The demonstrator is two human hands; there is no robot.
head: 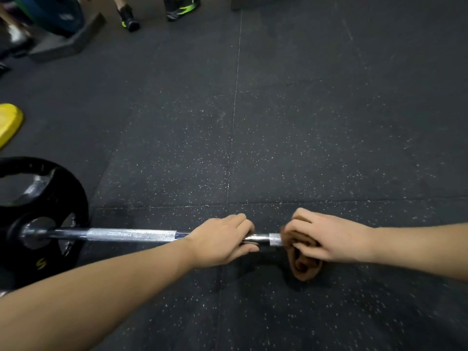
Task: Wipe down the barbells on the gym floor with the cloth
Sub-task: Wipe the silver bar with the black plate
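Wiping in progress: my left hand grips the bar, which rests on the floor, my right hand clamps the cloth round mid-shaft, and the stretch toward the plate is, I judge, unwiped.

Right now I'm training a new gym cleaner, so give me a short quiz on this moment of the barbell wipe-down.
1. True or false: the left hand, not the right hand, holds the cloth.
2. Which hand grips the bare barbell? A) left B) right C) neither
3. Fill in: the black weight plate sits on the end of the barbell at the person's ____ side.

Key
1. False: the right hand holds the cloth against the bar.
2. A
3. left
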